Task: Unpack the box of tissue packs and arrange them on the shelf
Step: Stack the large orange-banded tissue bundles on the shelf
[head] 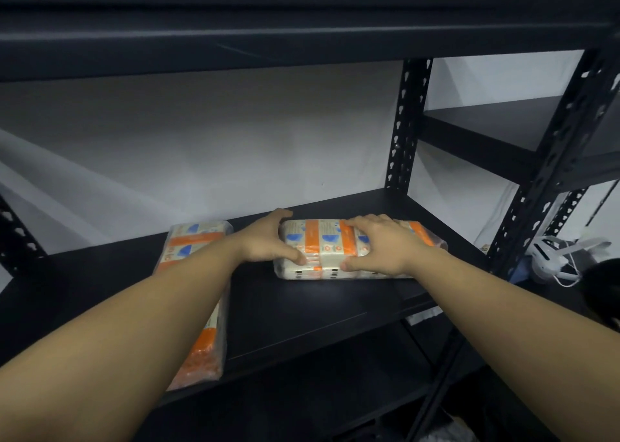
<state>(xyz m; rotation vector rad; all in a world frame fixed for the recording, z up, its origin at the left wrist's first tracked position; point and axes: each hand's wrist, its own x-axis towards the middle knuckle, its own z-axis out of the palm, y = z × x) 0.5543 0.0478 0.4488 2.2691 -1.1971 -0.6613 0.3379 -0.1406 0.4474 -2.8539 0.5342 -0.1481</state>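
A tissue pack (330, 243) in clear wrap with orange bands lies flat on the black shelf (302, 307), toward its right end. My left hand (268, 240) grips the pack's left end, thumb on the front edge. My right hand (379, 243) lies over the pack's top with the thumb pressed against the front side. A second, longer tissue pack (194, 243) lies on the shelf to the left, partly hidden under my left forearm. The box is not in view.
A black shelf board hangs close overhead. Perforated black uprights (404, 122) stand at the back right and front right. A neighbouring rack (496, 122) is to the right, with a white device and cables (553, 257) beyond it. A lower shelf shows below.
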